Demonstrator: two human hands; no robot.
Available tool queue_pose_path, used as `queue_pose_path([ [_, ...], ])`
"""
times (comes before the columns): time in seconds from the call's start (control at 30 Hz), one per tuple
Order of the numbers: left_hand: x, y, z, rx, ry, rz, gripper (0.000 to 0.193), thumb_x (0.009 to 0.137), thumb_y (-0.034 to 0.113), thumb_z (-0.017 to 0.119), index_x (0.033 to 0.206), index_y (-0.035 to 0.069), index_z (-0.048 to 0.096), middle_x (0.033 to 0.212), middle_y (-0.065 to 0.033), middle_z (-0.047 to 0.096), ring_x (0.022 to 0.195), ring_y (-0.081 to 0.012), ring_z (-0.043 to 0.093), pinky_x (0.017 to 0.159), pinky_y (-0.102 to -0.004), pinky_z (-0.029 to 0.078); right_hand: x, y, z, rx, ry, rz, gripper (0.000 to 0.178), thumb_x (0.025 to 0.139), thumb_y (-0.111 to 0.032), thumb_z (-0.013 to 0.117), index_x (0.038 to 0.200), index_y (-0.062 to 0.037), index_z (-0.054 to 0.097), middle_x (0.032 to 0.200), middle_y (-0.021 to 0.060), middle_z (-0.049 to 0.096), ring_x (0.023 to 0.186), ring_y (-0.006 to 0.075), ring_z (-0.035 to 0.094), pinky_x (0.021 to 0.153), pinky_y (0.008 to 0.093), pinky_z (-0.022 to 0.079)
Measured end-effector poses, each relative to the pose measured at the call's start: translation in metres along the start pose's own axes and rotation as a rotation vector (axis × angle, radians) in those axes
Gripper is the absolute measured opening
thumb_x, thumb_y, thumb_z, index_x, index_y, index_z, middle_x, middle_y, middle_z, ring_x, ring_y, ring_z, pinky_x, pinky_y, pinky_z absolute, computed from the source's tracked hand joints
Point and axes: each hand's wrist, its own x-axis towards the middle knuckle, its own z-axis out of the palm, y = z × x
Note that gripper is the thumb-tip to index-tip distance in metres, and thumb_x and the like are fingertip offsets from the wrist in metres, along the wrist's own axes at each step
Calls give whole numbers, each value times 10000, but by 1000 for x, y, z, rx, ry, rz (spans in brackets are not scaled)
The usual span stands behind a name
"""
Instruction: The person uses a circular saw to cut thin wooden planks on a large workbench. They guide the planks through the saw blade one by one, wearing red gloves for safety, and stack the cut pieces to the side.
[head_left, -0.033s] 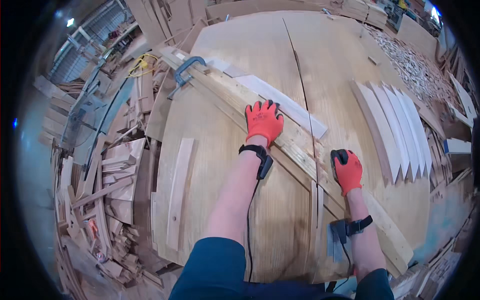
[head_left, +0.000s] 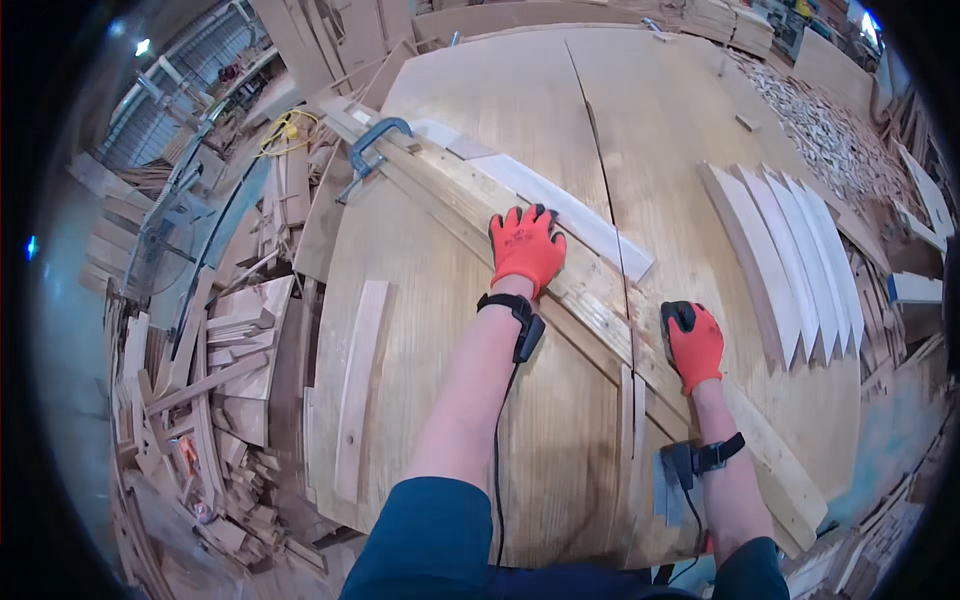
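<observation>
My left hand (head_left: 528, 245), in a red glove with dark fingertips, lies on a long wooden beam (head_left: 460, 190) with its fingers stretched out and slightly apart. The beam runs diagonally across a large wooden panel (head_left: 470, 85). A blue C-clamp (head_left: 372, 142) grips the beam's far left end. Beside the beam's far edge lies a pale, narrow wooden piece (head_left: 590, 225). My right hand (head_left: 695, 343), gloved the same way, is closed beside the beam's nearer right stretch; whatever its fingers hold is hidden.
Several pale pointed wooden slats (head_left: 790, 265) lie side by side at the right of the panel. One loose strip (head_left: 360, 390) rests on the left part. A dark gap (head_left: 597, 150) splits the panel. Scrap wood (head_left: 225, 370) is heaped at the left, chips (head_left: 815, 120) at the far right.
</observation>
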Motion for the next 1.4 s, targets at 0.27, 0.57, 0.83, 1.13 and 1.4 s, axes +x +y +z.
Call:
queue_pose_path([
  [0.27,-82,-8,0,-12,40,15,518,916,394,574,1386,178,605,1535,-68,491,1440,-324,371,1217,-544,159,-21,-36,14,-358,-42,-79,577,804,-399,787,1251,-67,635,1299,132,577,1256,345,494,1040,495,398],
  [0.57,-146,-13,8,-168,196,51,532,901,393,634,1350,108,614,1445,-118,557,1358,-332,452,1203,-527,213,-27,-52,-42,372,-468,133,368,771,-181,824,1051,-6,661,827,104,681,746,161,652,688,333,535],
  [0.83,-252,-69,-28,-231,370,162,670,869,346,714,1414,18,507,1501,-195,462,1403,-387,395,1179,-550,251,61,-25,-47,1358,-128,332,325,942,-265,705,1181,-49,667,995,66,711,898,161,661,777,311,544],
  [1.13,-458,-242,-46,160,115,-671,903,842,500,715,1485,-46,391,1521,-298,401,1439,-447,331,1186,-561,223,-24,-101,59,-196,-280,-456,671,812,-311,767,1404,-97,537,1284,181,619,1189,363,605,1000,453,511],
  [1.4,-510,-240,-46,-121,182,-603,760,872,222,723,1460,-125,387,1464,-350,439,1398,-474,391,1186,-482,305,-43,-100,5,-539,-430,-360,576,807,-364,734,1258,-45,574,1187,203,639,1095,356,641,897,506,553],
])
